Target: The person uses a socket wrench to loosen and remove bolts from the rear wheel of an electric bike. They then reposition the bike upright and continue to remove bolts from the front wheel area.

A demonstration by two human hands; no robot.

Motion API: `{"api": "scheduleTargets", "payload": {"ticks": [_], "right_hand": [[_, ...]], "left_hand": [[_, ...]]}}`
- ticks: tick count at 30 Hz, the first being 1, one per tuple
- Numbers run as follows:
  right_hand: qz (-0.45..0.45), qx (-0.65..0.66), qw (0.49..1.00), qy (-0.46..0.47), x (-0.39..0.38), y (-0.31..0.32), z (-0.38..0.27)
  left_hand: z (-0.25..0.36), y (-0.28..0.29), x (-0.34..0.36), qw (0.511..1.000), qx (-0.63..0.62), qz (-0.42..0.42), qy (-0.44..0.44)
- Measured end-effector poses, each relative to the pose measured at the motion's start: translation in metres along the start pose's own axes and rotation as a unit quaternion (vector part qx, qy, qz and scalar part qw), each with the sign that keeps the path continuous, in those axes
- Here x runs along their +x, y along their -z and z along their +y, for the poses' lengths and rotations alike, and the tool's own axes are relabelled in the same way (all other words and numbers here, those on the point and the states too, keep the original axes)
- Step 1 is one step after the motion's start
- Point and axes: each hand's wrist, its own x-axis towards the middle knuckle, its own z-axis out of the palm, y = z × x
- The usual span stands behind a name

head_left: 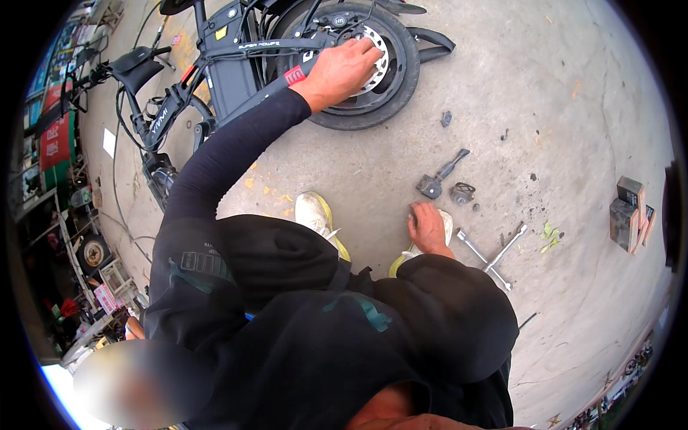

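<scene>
My left hand reaches to the rear wheel of a black electric bike, its curled fingers at the silver brake disc near the hub. Whatever those fingertips grip is hidden behind the hand. A black tyre rings the wheel. Low by my right shoe, my right hand is closed, with a small dark thing at its fingertips that I cannot make out. Just beyond it on the ground lie a dark block with a stem and a rounded dark part.
A silver cross-shaped wheel wrench lies right of my right shoe. Small boxes stand far right. Small dark bits and a green leaf dot the concrete. Another person is at lower left, near a loose wheel.
</scene>
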Motion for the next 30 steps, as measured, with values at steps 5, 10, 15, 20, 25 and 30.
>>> {"api": "scheduleTargets", "payload": {"ticks": [5, 10, 15, 20, 25, 30], "right_hand": [[0.009, -0.002, 1.0, 0.019, 0.003, -0.005, 0.001], [0.005, -0.011, 1.0, 0.006, 0.002, -0.004, 0.0], [0.006, -0.009, 1.0, 0.006, 0.004, -0.002, 0.0], [0.004, -0.009, 1.0, 0.0, 0.003, -0.001, -0.003], [0.004, -0.012, 1.0, -0.004, 0.004, -0.002, -0.001], [0.004, -0.029, 1.0, 0.0, 0.002, -0.003, -0.002]], "left_hand": [[-0.073, 0.01, -0.03, 0.995, -0.009, -0.096, 0.016], [-0.077, 0.007, -0.015, 0.988, 0.056, -0.113, -0.086], [-0.073, -0.002, -0.01, 0.962, 0.18, -0.12, -0.167], [-0.073, -0.005, -0.013, 0.968, 0.164, -0.102, -0.161], [-0.064, -0.005, -0.013, 0.978, 0.13, -0.1, -0.128], [-0.079, -0.004, -0.007, 0.984, 0.109, -0.114, -0.088]]}}
